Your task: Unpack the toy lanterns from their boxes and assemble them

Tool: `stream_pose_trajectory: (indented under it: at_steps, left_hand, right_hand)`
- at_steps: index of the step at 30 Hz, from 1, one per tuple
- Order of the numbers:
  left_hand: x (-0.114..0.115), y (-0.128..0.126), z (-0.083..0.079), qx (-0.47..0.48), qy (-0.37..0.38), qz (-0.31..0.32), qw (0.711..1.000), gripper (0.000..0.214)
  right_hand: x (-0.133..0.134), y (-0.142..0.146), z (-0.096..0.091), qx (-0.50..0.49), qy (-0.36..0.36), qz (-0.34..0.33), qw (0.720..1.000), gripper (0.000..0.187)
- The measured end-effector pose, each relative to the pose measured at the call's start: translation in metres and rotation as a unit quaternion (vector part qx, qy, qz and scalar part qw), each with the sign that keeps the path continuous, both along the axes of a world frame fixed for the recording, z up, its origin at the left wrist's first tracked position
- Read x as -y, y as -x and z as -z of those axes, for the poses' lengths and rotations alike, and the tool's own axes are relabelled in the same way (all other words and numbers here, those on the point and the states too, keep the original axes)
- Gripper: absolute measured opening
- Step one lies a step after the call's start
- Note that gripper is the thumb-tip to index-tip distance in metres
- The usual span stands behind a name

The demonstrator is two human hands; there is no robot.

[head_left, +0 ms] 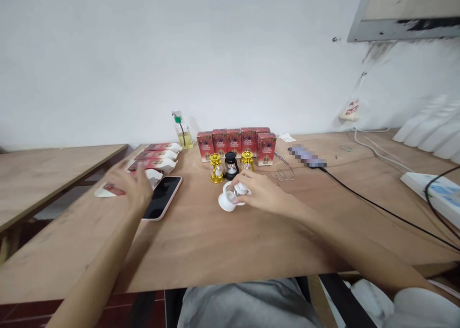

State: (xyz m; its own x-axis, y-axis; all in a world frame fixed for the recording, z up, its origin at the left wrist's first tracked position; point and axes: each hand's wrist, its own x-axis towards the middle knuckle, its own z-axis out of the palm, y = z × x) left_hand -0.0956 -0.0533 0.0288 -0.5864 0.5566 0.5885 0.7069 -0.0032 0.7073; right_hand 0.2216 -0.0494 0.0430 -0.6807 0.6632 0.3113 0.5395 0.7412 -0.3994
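My right hand (257, 191) is closed around a small white lantern (226, 202), which is tilted on its side with its clear globe partly hidden by my fingers. My left hand (131, 186), blurred by motion, hovers over unfolded red-and-white boxes at the left, thumb and fingers apart. Under its fingers lies a flattened red-and-white box (108, 190); whether they touch it is unclear. A phone (163, 198) in a pink case lies beside that hand. Behind the white lantern stand a gold lantern (216, 169), a black lantern (231, 166) and another gold lantern (247, 160).
Several upright red boxes (233, 141) stand behind the lanterns. An oil bottle (184, 135) is near the wall. Wire hooks (282, 175), a blurred-out device (307, 156) with a black cable (373, 208), a white power strip (431, 189) and stacked white cups (431, 127) are to the right.
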Motion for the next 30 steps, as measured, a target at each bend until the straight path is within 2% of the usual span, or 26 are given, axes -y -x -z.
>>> stream_pose_trajectory:
  at_steps: [2,3,4,5,6,8,10,12,14,16,18,19,21,23,27,30]
  left_hand:
    - [0.004,-0.031,-0.001,-0.016,0.03,0.131,0.991,0.039]
    - [0.005,-0.048,0.0,-0.022,0.051,0.206,0.977,0.034]
    - [0.005,-0.064,0.002,-0.019,0.071,0.319,0.945,0.033]
    - [0.005,-0.079,0.006,0.0,0.084,0.401,0.912,0.032]
    - [0.005,-0.093,0.011,0.033,0.102,0.459,0.882,0.032]
    - [0.007,-0.114,0.022,0.113,0.151,0.521,0.832,0.035]
    - [0.01,-0.127,0.034,0.206,0.215,0.545,0.784,0.045]
    - [0.013,-0.131,0.044,0.271,0.24,0.548,0.755,0.052]
    - [0.015,-0.131,0.051,0.32,0.231,0.539,0.744,0.053]
    - [0.016,-0.13,0.055,0.361,0.217,0.525,0.739,0.054]
    - [0.015,-0.13,0.058,0.382,0.208,0.513,0.74,0.054]
    - [0.015,-0.131,0.059,0.384,0.205,0.51,0.742,0.054]
    - [0.015,-0.132,0.06,0.379,0.204,0.512,0.743,0.052]
    - [0.016,-0.133,0.059,0.383,0.207,0.512,0.741,0.053]
    - [0.015,-0.13,0.052,0.428,0.193,0.492,0.733,0.053]
    - [0.013,-0.129,0.048,0.46,0.183,0.479,0.725,0.048]
  right_hand:
    - [-0.001,-0.002,0.016,-0.146,0.032,0.019,0.989,0.027]
    - [-0.001,-0.002,0.025,-0.204,0.049,0.036,0.977,0.029]
    - [0.001,-0.002,0.033,-0.254,0.065,0.056,0.963,0.03]
    - [0.003,-0.001,0.041,-0.292,0.08,0.074,0.95,0.029]
    - [0.006,0.0,0.048,-0.322,0.091,0.086,0.939,0.028]
    - [0.011,0.002,0.057,-0.369,0.114,0.1,0.917,0.03]
    - [0.014,0.004,0.061,-0.413,0.147,0.1,0.893,0.04]
    - [0.013,0.004,0.062,-0.462,0.21,0.085,0.858,0.051]
    - [0.01,0.004,0.062,-0.507,0.314,0.064,0.8,0.05]
    - [0.004,0.003,0.062,-0.52,0.443,0.042,0.729,0.046]
    - [0.001,0.003,0.063,-0.489,0.558,0.017,0.67,0.048]
    - [0.0,0.004,0.065,-0.465,0.599,0.003,0.652,0.048]
    - [-0.001,0.005,0.068,-0.428,0.643,-0.018,0.635,0.047]
    - [0.0,0.006,0.071,-0.417,0.655,-0.021,0.63,0.045]
    - [-0.001,0.005,0.072,-0.444,0.665,-0.018,0.6,0.04]
    - [-0.001,0.002,0.07,-0.459,0.673,-0.046,0.578,0.034]
